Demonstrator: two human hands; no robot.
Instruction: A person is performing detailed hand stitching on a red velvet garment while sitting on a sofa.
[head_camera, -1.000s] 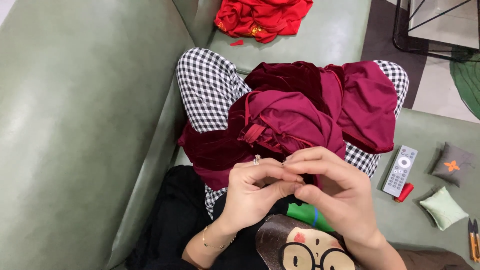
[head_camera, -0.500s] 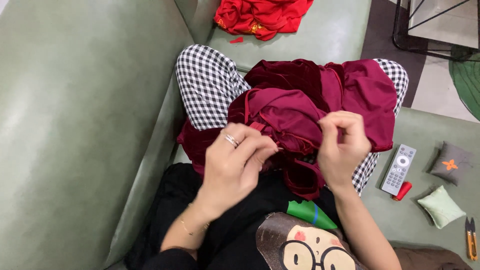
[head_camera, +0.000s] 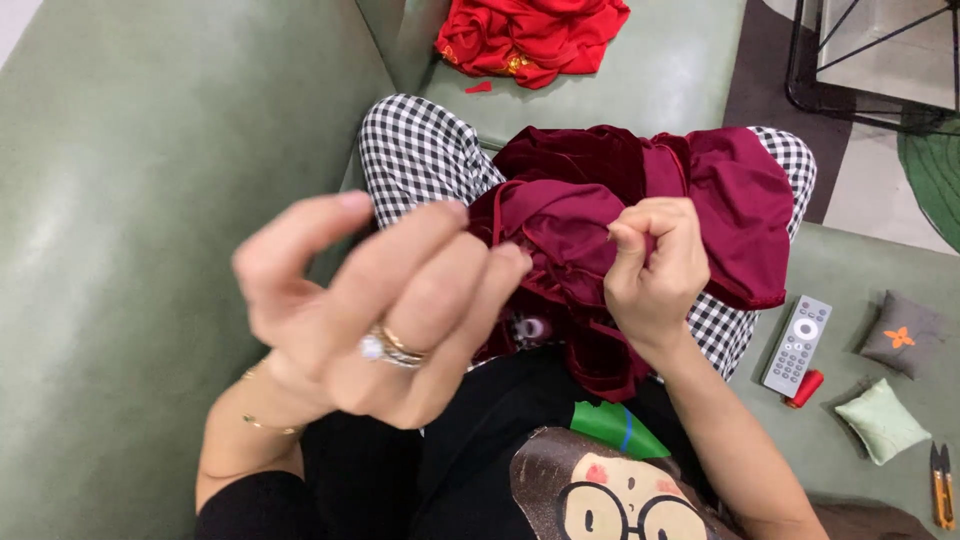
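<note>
I see my right hand pinched shut on a fold of the dark red velvet garment, which lies bunched over my lap on the checked trousers, near the middle of the green sofa. My left hand is raised close to the camera, apart from the cloth, its fingers curled loosely together with the tips near the thumb; it wears a ring, and I cannot tell whether it pinches anything, since nothing shows between the tips. A thin bracelet sits on that wrist. On the seat toward the sofa's right edge lie a grey remote control with a red thread spool touching its lower end, then a dark grey pincushion, a pale green pincushion and small yellow-handled snips at the far right. A bright red cloth is heaped on the seat at the top edge, well apart from my hands
</note>
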